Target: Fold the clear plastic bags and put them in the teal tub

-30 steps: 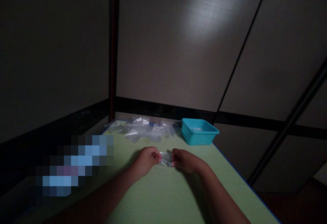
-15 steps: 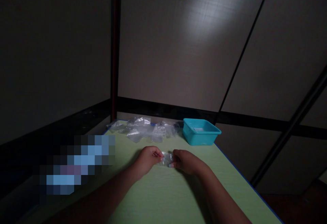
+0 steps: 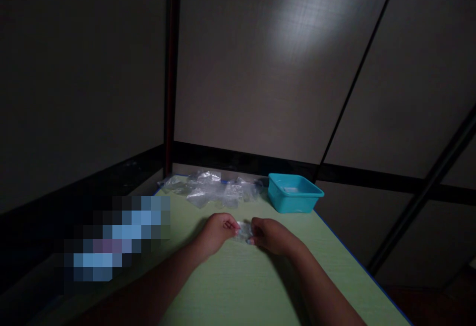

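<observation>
A small clear plastic bag [image 3: 244, 230] is stretched between my hands, just above the green tabletop [image 3: 230, 286]. My left hand [image 3: 220, 231] pinches its left end between thumb and fingertips. At the other end my right hand [image 3: 270, 233] has its fingers closed on the bag, and the fingertips are partly hidden behind the hand. Whether anything lies inside the bag is too small to tell. Beyond my hands, a loose pile of clear plastic bags [image 3: 211, 190] is spread along the far side of the table.
A turquoise plastic basin [image 3: 295, 203] stands at the far right corner, with something pale inside. A blurred-out blue patch [image 3: 122, 232] covers the left table side. Dark panelled walls [image 3: 245, 68] rise behind, and a blue edge borders the table.
Both hands keep their grip on the small bag and have hardly moved. The whole view has shifted slightly, so the basin and pile appear a little further right.
</observation>
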Available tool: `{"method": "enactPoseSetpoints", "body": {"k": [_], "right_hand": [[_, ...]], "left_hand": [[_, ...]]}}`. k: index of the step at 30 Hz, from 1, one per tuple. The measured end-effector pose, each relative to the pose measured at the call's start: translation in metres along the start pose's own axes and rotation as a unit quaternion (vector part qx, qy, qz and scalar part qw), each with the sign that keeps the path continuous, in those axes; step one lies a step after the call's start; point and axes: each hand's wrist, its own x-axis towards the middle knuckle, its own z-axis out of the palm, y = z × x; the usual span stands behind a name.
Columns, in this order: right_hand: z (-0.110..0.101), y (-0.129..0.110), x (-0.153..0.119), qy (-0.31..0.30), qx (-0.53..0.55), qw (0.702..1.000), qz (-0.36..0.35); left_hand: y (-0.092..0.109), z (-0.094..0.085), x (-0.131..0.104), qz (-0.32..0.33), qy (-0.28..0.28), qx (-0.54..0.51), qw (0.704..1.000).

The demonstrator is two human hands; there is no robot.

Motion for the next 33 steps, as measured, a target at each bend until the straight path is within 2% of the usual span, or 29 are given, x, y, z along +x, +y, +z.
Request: {"method": "enactPoseSetpoints", "body": {"k": [9,14,16,19,22,27,33], "right_hand": [[-0.002,-0.005,0.0,-0.004,0.01,1.0,-0.008],[-0.005,-0.007,-0.002,-0.007,0.014,1.0,-0.003],[-0.006,-0.008,-0.003,-0.005,0.014,1.0,-0.005],[-0.008,-0.01,-0.004,-0.004,0.013,1.0,-0.007],[-0.009,-0.011,-0.004,-0.007,0.011,1.0,-0.003],[-0.007,-0.009,-0.003,-0.008,0.008,1.0,-0.006],[-0.006,-0.008,-0.003,-0.011,0.006,1.0,0.0]], "left_hand": [[-0.008,-0.003,0.004,0.02,-0.013,0.044,0.999],[-0.004,-0.004,0.0,0.046,-0.008,0.088,0.995],[0.001,-0.005,-0.002,0.082,-0.006,0.135,0.987],[0.009,-0.006,-0.006,0.145,-0.011,0.242,0.959],[0.013,-0.006,-0.008,0.174,-0.019,0.305,0.936],[0.014,-0.007,-0.009,0.201,-0.028,0.337,0.92],[0.013,-0.009,-0.007,0.201,-0.017,0.329,0.923]]}}
